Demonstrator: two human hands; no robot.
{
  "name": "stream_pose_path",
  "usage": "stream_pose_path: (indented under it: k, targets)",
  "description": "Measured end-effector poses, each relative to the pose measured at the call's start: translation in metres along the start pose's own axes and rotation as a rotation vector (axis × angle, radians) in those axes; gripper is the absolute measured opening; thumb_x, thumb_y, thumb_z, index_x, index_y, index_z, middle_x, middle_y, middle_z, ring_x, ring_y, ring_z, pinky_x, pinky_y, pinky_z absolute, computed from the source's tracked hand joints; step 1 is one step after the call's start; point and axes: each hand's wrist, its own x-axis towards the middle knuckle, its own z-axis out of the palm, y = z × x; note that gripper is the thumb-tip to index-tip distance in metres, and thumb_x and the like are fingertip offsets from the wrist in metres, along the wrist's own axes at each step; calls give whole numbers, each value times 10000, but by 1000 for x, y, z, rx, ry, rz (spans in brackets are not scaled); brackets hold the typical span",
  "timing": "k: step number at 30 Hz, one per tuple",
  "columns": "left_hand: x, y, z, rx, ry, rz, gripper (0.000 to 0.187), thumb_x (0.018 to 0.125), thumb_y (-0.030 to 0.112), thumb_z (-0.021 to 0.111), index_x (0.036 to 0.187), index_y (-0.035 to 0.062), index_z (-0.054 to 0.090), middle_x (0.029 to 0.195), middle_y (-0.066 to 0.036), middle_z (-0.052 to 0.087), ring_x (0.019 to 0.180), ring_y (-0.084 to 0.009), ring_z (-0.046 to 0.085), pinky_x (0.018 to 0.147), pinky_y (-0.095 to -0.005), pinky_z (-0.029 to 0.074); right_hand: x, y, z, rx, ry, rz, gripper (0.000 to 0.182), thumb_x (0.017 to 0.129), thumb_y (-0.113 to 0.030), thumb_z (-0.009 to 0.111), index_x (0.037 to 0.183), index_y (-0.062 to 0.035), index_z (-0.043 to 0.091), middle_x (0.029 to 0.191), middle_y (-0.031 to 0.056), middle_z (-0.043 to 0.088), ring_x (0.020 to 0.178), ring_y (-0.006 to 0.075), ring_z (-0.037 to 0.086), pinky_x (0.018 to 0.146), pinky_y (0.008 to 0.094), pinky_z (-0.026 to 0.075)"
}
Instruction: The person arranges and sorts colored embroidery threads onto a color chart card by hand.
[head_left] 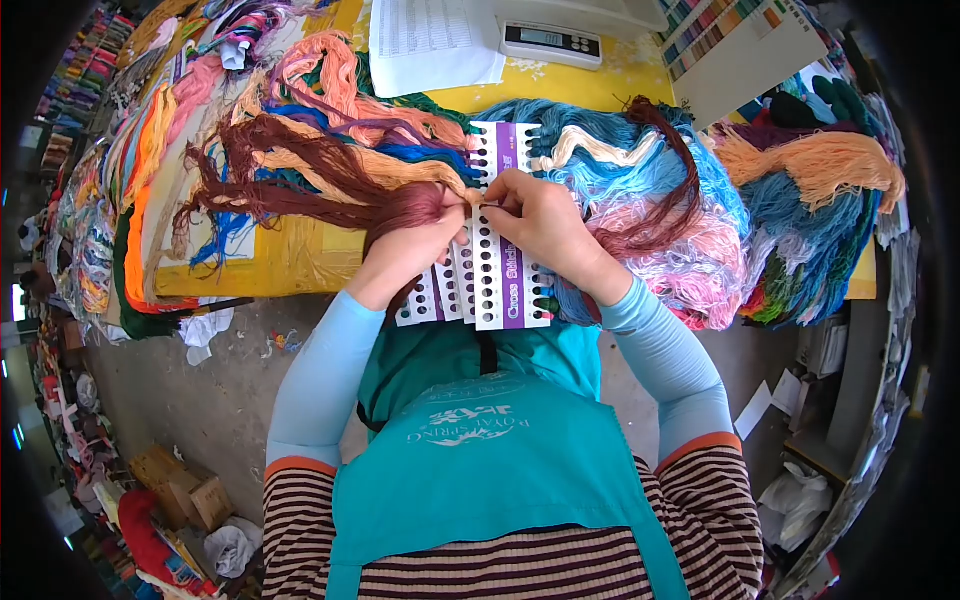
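A white-and-purple punched thread card [511, 275] with "Cross Stitch" lettering lies in front of me, over more punched cards [425, 298]. My left hand [425, 235] is closed around a maroon embroidery thread hank [330, 195], its fingertips at the card's left edge. Peach thread [400, 188] runs to the same edge. My right hand [545, 220] reaches across the card and pinches at the left row of holes, where the peach thread meets it; the exact grip is partly hidden. Blue and green threads [435, 160] are looped through holes higher up.
Loose hanks of blue [690, 165], pink [675, 255] and orange thread [140, 250] cover the yellow table [290, 262]. A digital scale [551, 44], a printed sheet [430, 45] and a colour chart [740, 60] sit at the back. Cardboard boxes [190, 490] stand on the floor.
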Motion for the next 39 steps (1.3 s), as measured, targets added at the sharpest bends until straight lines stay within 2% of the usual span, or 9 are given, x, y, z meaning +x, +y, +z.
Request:
stream_pose_path:
  k: [4,7,10,17,22,27,34,38,39]
  targets:
    - [-15,-8,-20,38,210,-28,170,979,174,524,1017,33,610,735,-31,638,494,-43,465,455,-206,370,6,-3,-6,-103,-130,-41,193,803,-169,684,941,-44,637,739,142,680,679,331,668,614,420,522]
    - [-22,-15,-34,-171,113,66,186,962,188,573,1019,15,614,783,-45,658,506,-30,459,447,-187,334,8,-4,-5,-140,-173,-6,186,806,-174,676,936,-48,635,739,136,676,685,331,663,621,430,517]
    - [-28,-11,-30,-473,105,-44,208,956,244,608,997,41,618,837,-60,661,513,-29,455,441,-179,299,8,-8,-3,-151,-160,10,208,838,-238,667,925,-52,634,723,132,673,671,333,659,605,429,511]
    - [-20,-24,-23,-548,61,37,199,946,258,642,960,64,597,753,-15,620,504,-34,460,427,-176,287,5,-16,4,-248,-102,57,386,874,-429,656,902,-46,618,727,138,681,685,332,672,604,428,518]
    - [-20,-23,-18,-803,-24,54,173,947,229,640,943,65,587,696,19,564,486,-42,444,420,-169,273,4,-19,6,-301,-107,58,442,870,-489,642,948,-55,614,770,144,698,714,340,683,624,435,529]
    - [-22,-18,-13,-659,34,97,150,940,200,643,950,59,593,681,37,530,493,-28,416,425,-169,260,4,-19,8,-315,-102,66,457,867,-506,637,961,-60,610,787,146,704,730,342,688,641,437,536]
    - [-35,1,-2,-647,-282,52,261,975,266,560,926,26,649,612,40,474,478,-32,377,424,-182,275,4,-17,8,-322,-90,38,438,884,-481,619,968,-52,592,755,146,686,724,357,674,638,447,521]
    - [-20,2,9,-567,-83,-29,317,983,324,553,748,111,540,592,45,447,479,-29,356,437,-200,257,6,-6,3,-151,-108,32,501,920,-525,551,974,-28,581,766,175,670,734,368,662,636,445,510]
    - [-16,2,12,-553,-112,23,272,982,310,562,804,105,576,610,45,458,499,-25,369,457,-195,270,7,-4,2,-96,-118,19,542,921,-558,533,972,-21,582,770,181,665,738,366,660,641,437,512]
